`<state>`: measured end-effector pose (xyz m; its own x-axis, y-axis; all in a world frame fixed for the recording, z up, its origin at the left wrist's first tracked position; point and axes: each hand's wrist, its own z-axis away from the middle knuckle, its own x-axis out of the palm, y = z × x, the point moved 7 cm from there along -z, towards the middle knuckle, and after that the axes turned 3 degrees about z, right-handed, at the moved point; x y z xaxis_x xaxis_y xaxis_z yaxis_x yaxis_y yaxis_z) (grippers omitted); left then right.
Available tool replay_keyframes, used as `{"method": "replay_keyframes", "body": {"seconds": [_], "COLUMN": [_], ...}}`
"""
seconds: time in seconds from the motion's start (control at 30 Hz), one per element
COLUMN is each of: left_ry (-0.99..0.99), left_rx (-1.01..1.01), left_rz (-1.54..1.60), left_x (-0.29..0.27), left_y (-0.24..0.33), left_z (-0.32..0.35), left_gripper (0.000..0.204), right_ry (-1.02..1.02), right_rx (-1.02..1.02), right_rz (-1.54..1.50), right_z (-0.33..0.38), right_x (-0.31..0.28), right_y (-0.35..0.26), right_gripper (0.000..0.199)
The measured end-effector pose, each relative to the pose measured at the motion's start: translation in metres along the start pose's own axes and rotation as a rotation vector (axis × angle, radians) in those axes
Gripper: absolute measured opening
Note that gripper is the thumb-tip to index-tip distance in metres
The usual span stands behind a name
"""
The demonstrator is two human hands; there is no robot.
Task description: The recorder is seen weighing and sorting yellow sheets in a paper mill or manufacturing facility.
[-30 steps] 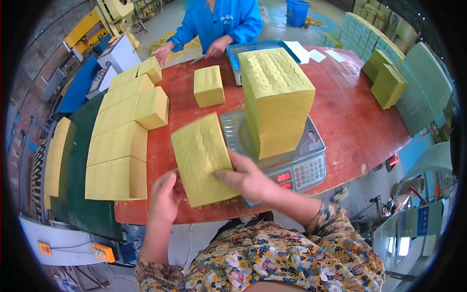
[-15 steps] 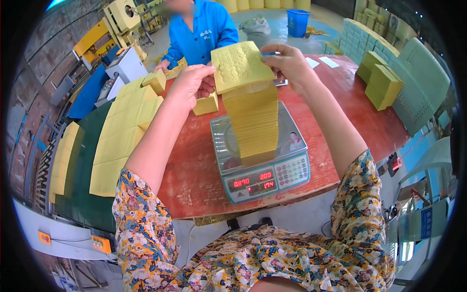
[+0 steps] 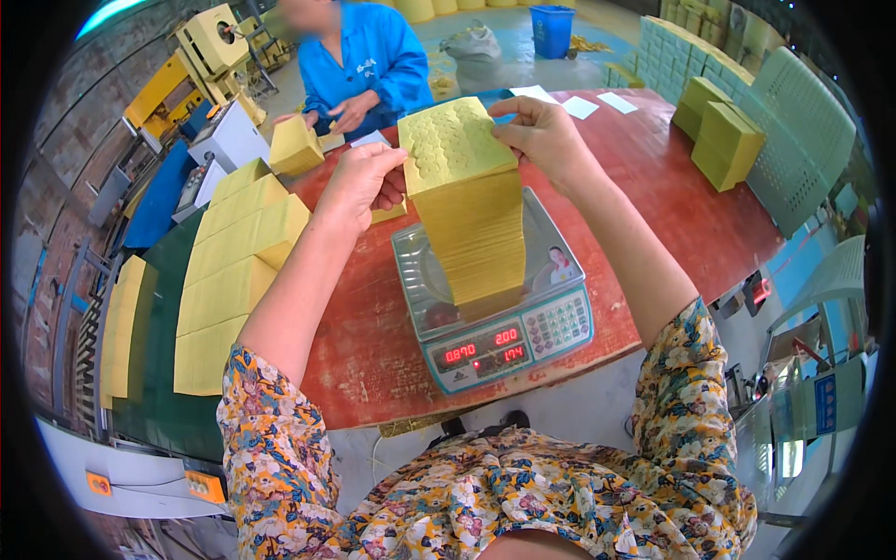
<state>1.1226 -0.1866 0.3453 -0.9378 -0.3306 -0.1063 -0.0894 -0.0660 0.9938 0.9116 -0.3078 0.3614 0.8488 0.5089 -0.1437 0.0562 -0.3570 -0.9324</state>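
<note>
A tall stack of yellow paper [image 3: 476, 238] stands upright on the digital scale [image 3: 555, 257], its top sheet punched with rows of rounded marks. My left hand [image 3: 362, 182] pinches the left edge of the topmost paper, thumb above and fingers curled beneath. At the far right corner of that top, my right hand [image 3: 546, 140] grips the edge between thumb and fingers. How many sheets are between my fingers I cannot tell. The scale's red display is lit.
Beneath the scale is a red table [image 3: 350, 373]. Yellow paper blocks [image 3: 224, 280] lie in rows on the green surface at left; more blocks [image 3: 728, 145] stand at right. Across the table, a person in blue [image 3: 364, 70] has a hand near a tilted block [image 3: 296, 145]. White cards [image 3: 581, 107] lie farther back.
The top paper, earlier raised and turned slightly askew, now sits more in line with the stack. Across the table, a yellow block has shifted and the person's hands have come together. My view has shifted slightly.
</note>
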Motion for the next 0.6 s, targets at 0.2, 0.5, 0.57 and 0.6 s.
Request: {"method": "replay_keyframes", "body": {"seconds": [0.2, 0.5, 0.57, 0.6], "left_ry": [0.042, 0.139, 0.191, 0.248], "left_rx": [0.084, 0.095, 0.101, 0.159], "left_rz": [-0.1, -0.01, 0.049, 0.124], "left_x": [0.004, 0.006, 0.008, -0.002], "left_y": [0.009, 0.005, -0.006, -0.008], "left_z": [0.004, 0.021, 0.034, 0.047], "left_gripper": [0.023, 0.026, 0.028, 0.028], "right_ry": [0.089, 0.167, 0.196, 0.219], "right_rx": [-0.082, -0.127, -0.129, -0.147], "right_rz": [0.239, 0.272, 0.208, 0.135], "right_z": [0.003, 0.02, 0.025, 0.03], "right_x": [-0.008, -0.004, -0.014, -0.018], "right_y": [0.001, -0.006, -0.004, -0.008], "right_gripper": [0.029, 0.025, 0.024, 0.023]}}
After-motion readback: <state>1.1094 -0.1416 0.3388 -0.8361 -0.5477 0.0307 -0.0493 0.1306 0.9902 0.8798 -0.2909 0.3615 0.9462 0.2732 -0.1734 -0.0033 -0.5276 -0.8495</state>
